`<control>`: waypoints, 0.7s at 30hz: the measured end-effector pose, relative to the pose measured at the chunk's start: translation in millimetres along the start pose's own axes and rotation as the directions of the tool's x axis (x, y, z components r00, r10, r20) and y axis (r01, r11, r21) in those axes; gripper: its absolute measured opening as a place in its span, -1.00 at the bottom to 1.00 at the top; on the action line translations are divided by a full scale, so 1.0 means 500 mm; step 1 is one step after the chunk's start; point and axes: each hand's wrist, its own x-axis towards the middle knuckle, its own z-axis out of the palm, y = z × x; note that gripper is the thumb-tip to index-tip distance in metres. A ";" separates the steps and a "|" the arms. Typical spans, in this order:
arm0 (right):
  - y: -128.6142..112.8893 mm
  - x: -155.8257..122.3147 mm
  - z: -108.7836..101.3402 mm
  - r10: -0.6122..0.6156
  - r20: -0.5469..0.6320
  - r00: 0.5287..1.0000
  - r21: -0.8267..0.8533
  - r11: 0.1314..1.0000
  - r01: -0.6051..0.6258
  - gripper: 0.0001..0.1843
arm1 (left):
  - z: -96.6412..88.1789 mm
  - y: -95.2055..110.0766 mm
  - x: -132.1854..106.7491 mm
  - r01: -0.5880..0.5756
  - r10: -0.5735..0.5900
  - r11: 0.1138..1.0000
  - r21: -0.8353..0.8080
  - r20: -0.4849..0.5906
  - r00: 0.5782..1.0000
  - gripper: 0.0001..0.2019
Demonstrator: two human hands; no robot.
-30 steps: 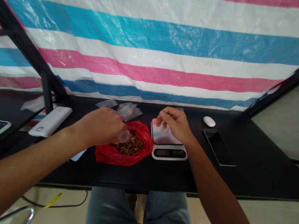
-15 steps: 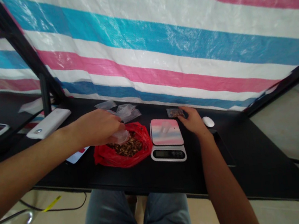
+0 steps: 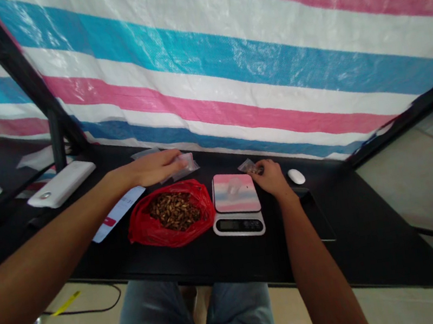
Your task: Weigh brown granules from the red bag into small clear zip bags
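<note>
Pouches of thin, clear plastic (image 3: 188,171), overlapping in a loose pile, lie at the fingertips of the left hand (image 3: 152,169), which reaches across with its palm turned down; whether it grips one or only touches them, I cannot tell. Well to the right, a small, clear plastic packet holding brown bits (image 3: 249,166) lies at the far side of the black tabletop (image 3: 199,263), its right end beneath the right hand (image 3: 268,175). That hand is curled narrow over the packet, but how firmly it holds is hidden. Between the forearms, nearer the person, an open, crinkled red plastic bag (image 3: 143,232) contains small, elongated brown pieces (image 3: 175,212). Just beside its right edge stands a white digital scale (image 3: 222,234) with a glossy square plate (image 3: 237,201) reflecting pink, white and blue.
</note>
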 end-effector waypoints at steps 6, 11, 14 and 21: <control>-0.008 0.000 -0.003 0.097 -0.088 0.991 0.399 0.916 -0.054 -0.48 | 0.039 -0.026 0.061 -0.011 -0.014 0.990 -0.139 -0.182 0.983 -0.54; -0.035 0.003 -0.016 0.005 -0.314 0.949 0.551 0.816 0.178 -0.35 | 0.072 -0.013 0.105 -0.033 -0.025 0.974 -0.222 -0.253 0.967 -0.51; -0.076 -0.015 -0.033 -0.156 -0.410 0.899 0.472 0.807 0.355 -0.49 | 0.088 0.003 0.125 -0.046 -0.015 0.988 -0.144 -0.397 0.918 -0.40; -0.180 -0.077 -0.065 -0.458 -0.445 0.770 0.361 0.695 0.622 -0.56 | 0.067 0.109 0.064 -0.163 -0.081 0.759 -0.630 -0.341 0.937 -0.45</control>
